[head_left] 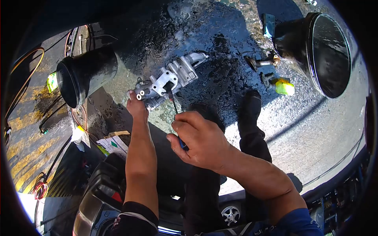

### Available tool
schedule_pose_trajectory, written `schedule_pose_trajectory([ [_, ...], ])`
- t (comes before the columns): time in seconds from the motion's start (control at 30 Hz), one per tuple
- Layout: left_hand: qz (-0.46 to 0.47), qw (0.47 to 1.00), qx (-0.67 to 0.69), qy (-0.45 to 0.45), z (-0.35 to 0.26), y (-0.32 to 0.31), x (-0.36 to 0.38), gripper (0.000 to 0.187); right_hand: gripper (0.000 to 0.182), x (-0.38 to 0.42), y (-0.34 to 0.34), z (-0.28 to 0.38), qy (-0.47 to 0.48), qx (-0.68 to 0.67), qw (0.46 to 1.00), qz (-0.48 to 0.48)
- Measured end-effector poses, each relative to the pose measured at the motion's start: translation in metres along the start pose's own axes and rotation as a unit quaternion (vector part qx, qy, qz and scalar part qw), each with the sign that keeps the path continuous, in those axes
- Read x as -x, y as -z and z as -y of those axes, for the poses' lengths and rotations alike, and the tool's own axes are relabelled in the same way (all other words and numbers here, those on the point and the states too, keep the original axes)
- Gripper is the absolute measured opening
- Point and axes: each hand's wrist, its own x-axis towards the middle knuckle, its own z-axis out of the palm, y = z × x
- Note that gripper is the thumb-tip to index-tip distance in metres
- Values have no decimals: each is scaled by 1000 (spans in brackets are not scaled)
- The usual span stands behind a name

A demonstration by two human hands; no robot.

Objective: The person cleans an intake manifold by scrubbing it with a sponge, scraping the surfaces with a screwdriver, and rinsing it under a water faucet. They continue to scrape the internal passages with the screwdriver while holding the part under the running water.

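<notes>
A silvery cast-metal engine part (183, 70), which looks like an intake manifold, lies at a slant in front of me. My left hand (137, 107) is closed around its near left end, beside two small round openings. In my right hand (202, 141) is a thin tool (175, 108) with a slim dark shaft and a bit of blue at the handle. The tool's dark tip reaches the square port in the part's flat flange; whether it is a brush or a scraper I cannot make out.
Black drums stand at the left (70, 82) and right (311, 51). Near the right drum lie a metal fitting (264, 62) and a yellow-green item (284, 87). Hoses (27, 84) run along the left. Wet, dark ground (220, 59) lies ahead; a car (92, 196) is at lower left.
</notes>
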Motion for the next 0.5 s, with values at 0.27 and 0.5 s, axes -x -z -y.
schedule_pose_trajectory([
  [0.27,29,999,21,-19,15,11,7,47,18,1,-24,-16,-49,-7,990,-135],
  [0.5,88,992,77,45,24,22,22,38,18,10,-33,-12,-83,-23,975,-203],
])
